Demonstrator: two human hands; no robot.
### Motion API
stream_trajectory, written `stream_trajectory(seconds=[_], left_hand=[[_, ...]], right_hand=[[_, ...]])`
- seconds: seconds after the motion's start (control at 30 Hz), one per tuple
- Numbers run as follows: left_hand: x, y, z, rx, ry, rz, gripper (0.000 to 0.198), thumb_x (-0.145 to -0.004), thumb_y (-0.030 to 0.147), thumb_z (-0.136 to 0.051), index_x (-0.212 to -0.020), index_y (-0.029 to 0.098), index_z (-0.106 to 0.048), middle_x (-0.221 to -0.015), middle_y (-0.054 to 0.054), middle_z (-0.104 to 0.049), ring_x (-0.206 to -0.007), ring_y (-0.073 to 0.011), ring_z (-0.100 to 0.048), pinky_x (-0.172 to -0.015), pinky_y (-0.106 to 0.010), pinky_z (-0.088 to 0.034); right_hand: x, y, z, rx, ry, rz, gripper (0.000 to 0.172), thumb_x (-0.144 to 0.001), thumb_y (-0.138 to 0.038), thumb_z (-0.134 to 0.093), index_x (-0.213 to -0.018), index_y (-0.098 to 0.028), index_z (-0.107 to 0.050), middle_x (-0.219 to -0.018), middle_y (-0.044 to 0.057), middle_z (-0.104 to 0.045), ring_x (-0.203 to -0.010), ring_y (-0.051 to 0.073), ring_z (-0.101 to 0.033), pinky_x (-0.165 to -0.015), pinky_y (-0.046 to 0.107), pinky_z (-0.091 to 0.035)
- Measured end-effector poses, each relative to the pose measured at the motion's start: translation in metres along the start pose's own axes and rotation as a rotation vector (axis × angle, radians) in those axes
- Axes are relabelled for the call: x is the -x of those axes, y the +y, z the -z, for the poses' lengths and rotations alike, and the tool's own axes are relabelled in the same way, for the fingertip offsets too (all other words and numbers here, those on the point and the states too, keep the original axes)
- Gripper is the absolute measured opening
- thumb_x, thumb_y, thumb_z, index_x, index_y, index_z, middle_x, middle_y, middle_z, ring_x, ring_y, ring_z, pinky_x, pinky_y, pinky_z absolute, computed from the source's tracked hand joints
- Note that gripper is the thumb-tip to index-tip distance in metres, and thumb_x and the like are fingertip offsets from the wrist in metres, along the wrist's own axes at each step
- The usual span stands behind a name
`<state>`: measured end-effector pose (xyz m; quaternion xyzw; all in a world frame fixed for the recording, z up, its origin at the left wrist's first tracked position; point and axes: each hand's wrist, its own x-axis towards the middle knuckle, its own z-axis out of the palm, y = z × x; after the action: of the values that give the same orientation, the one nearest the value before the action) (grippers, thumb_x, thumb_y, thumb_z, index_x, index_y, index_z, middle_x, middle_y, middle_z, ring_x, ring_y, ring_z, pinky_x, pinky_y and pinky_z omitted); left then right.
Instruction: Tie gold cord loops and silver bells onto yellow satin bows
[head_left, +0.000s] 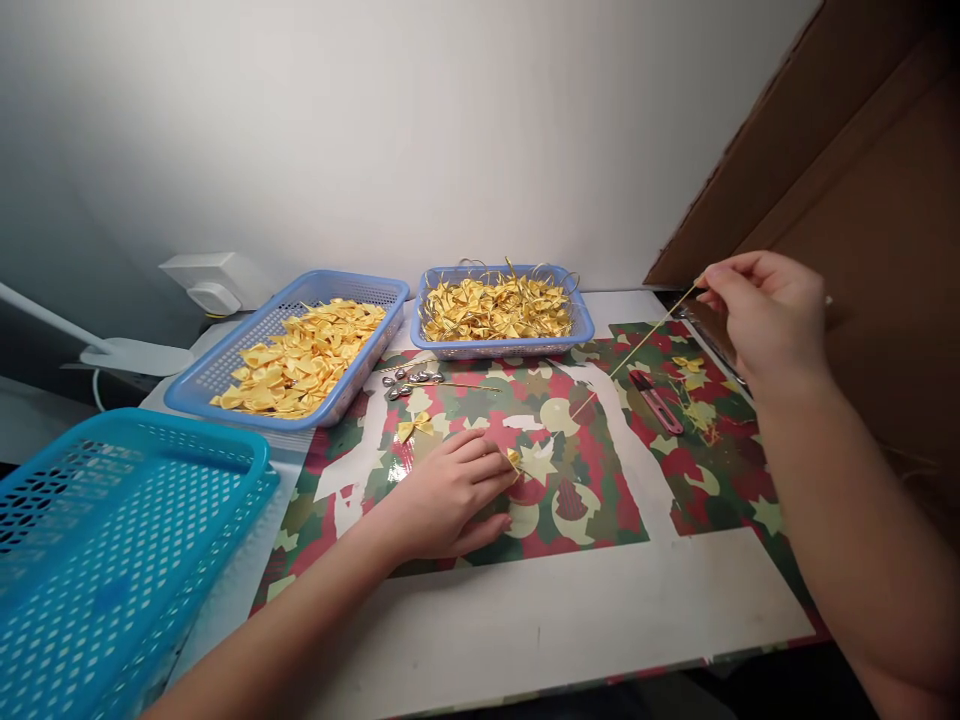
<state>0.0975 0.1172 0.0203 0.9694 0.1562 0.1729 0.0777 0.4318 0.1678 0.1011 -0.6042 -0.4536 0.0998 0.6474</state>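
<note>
The right hand [772, 310] is raised, thumb and index finger clamped together on the upper end of a thin gold cord [634, 352]. The cord is drawn straight, slanting down left towards the patterned mat [615, 520]; its lower attachment can't be made out. The left hand [457, 495] is rested low over the mat, palm down; a small yellow bow [513, 457] is seen at its fingertips, whether pinched or only pressed cannot be told.

A second bow [415, 427] is laid beyond the left knuckles, with silvery pieces [409, 380] just behind it. A pink-handled cutter [656, 402] is placed to the right, near yellow scraps [694, 390]. Behind, yellow bows are heaped in the left blue basket [356, 388]; bows with gold cords are piled in the right blue basket [502, 347]. A teal basket [172, 540] is set at far left.
</note>
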Motion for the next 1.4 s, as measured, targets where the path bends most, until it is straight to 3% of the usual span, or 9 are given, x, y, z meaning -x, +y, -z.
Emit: stream_trajectory(seconds=[0.2, 0.5, 0.8, 1.17, 1.4], left_hand=[[0.000, 0.004, -0.001, -0.019, 0.038, 0.045, 0.022, -0.091, 0.030, -0.050, -0.102, 0.020, -0.066, -0.099, -0.004, -0.073, -0.098, -0.0222, -0.059, -0.103, -0.041, -0.036], [-0.013, 0.005, -0.001, -0.036, 0.013, 0.101, 0.025, -0.091, 0.036, -0.049, -0.078, 0.021, -0.064, -0.088, -0.004, -0.067, -0.090, -0.0228, -0.052, -0.084, -0.041, -0.030], [-0.018, 0.010, -0.010, 0.039, 0.034, 0.051, 0.020, -0.094, 0.024, -0.047, -0.082, 0.021, -0.063, -0.085, -0.001, -0.070, -0.083, -0.0184, -0.051, -0.086, -0.038, -0.029], [-0.025, 0.009, -0.010, 0.110, -0.023, 0.058, 0.018, -0.092, 0.028, -0.051, -0.086, 0.023, -0.067, -0.094, -0.001, -0.072, -0.086, -0.0193, -0.052, -0.084, -0.038, -0.033], [-0.015, 0.006, -0.013, 0.055, 0.006, 0.060, 0.019, -0.089, 0.031, -0.054, -0.095, 0.020, -0.068, -0.101, -0.005, -0.068, -0.084, -0.0202, -0.052, -0.083, -0.038, -0.037]], right_hand=[[-0.006, 0.000, -0.004, 0.081, 0.001, 0.022, 0.007, -0.073, -0.010, -0.065, -0.067, -0.014, -0.066, -0.063, 0.001, -0.062, -0.058, 0.010, -0.057, -0.058, 0.025, -0.043], [-0.002, -0.007, -0.012, 0.101, -0.091, 0.071, 0.009, -0.077, -0.011, -0.063, -0.068, -0.013, -0.064, -0.065, 0.002, -0.061, -0.058, 0.010, -0.052, -0.059, 0.027, -0.042], [-0.015, 0.000, -0.020, 0.164, -0.110, 0.053, 0.008, -0.076, -0.013, -0.064, -0.068, -0.013, -0.065, -0.061, 0.000, -0.059, -0.056, 0.009, -0.049, -0.059, 0.027, -0.039], [-0.032, -0.011, -0.032, 0.205, -0.103, 0.094, 0.010, -0.078, -0.011, -0.062, -0.068, -0.013, -0.062, -0.066, 0.001, -0.060, -0.061, 0.009, -0.050, -0.061, 0.026, -0.038], [-0.055, 0.000, -0.046, 0.340, -0.110, 0.060, 0.013, -0.076, -0.008, -0.064, -0.064, -0.012, -0.062, -0.057, -0.003, -0.053, -0.060, 0.008, -0.046, -0.065, 0.026, -0.036]])
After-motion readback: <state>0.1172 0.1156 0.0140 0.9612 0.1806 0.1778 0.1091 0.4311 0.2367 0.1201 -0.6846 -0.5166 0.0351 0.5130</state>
